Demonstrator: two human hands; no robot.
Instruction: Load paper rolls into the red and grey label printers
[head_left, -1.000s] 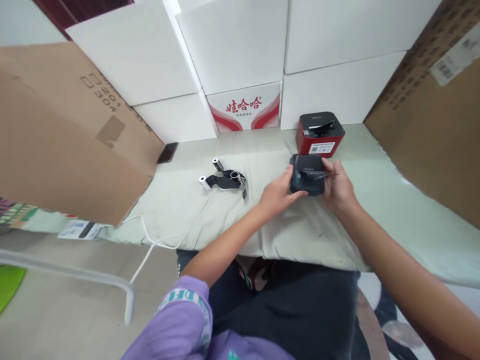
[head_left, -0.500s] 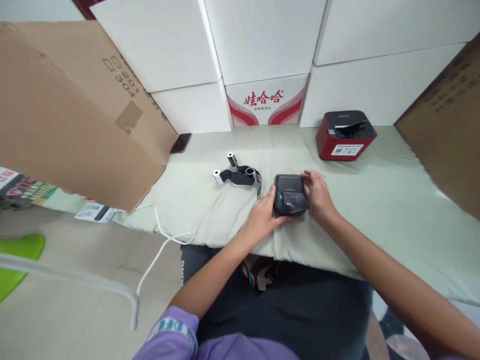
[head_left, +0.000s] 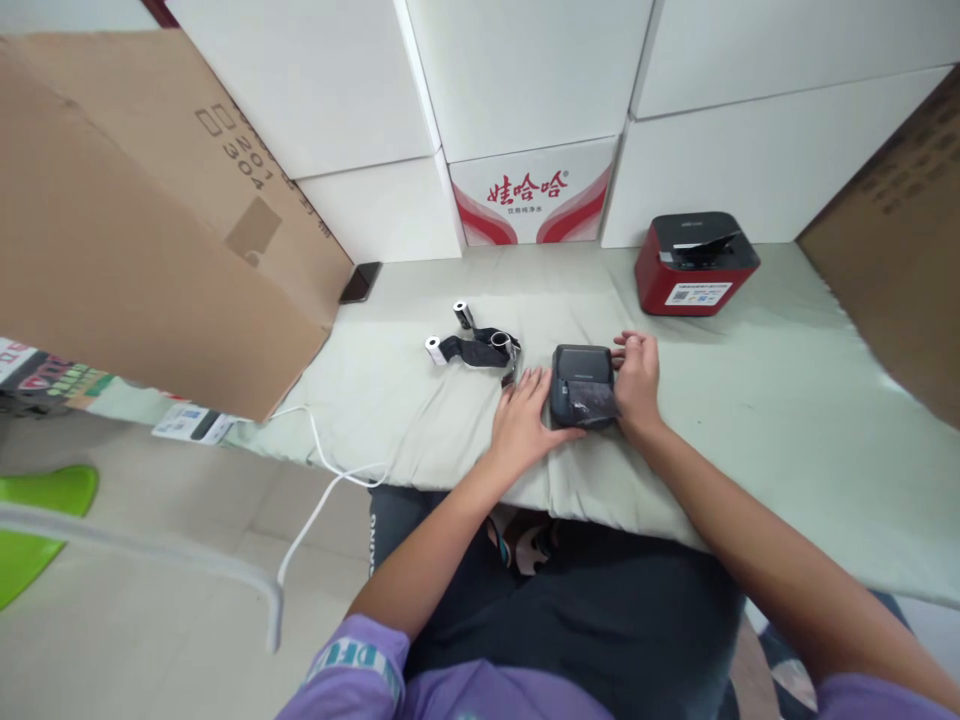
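A small black device, boxy with rounded corners and probably a portable printer, lies on the cloth in front of me. Dark shiny film covers its lower half. My left hand rests flat to its left, fingers stretched out and the thumb along its front edge. Against its right side, my right hand has its fingers curled together; whatever they may grip is hidden. Just beyond my left fingers lies a black ribbon joined to small white-ended rolls, with a ring-shaped core at its right end.
A red box-shaped machine with a black top stands at the back right. A dark phone lies beside the cardboard box on the left. White cartons wall off the back. A white cable hangs over the front edge.
My left fingers have come off the device's left side and now lie flat on the cloth. My right fingers have curled in more at its right side. The device has barely shifted.
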